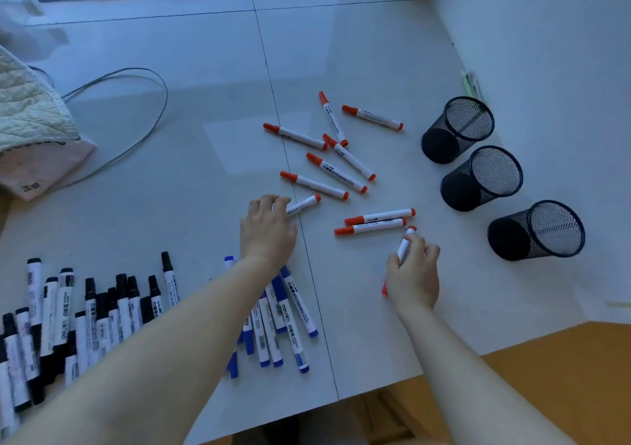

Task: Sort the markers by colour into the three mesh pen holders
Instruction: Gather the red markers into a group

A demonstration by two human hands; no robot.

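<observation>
Red-capped markers lie scattered over the middle of the pale bench, well apart from three black mesh pen holders standing in a row at the right. The left hand curls its fingers over one red marker, hiding its cap end. The right hand grips another red marker, whose middle is covered by the fingers; only both ends show. Blue markers lie partly hidden under the left forearm. Black markers are heaped at the lower left, some cut off by the edge. A grey cable loops beside a quilted cloth.
</observation>
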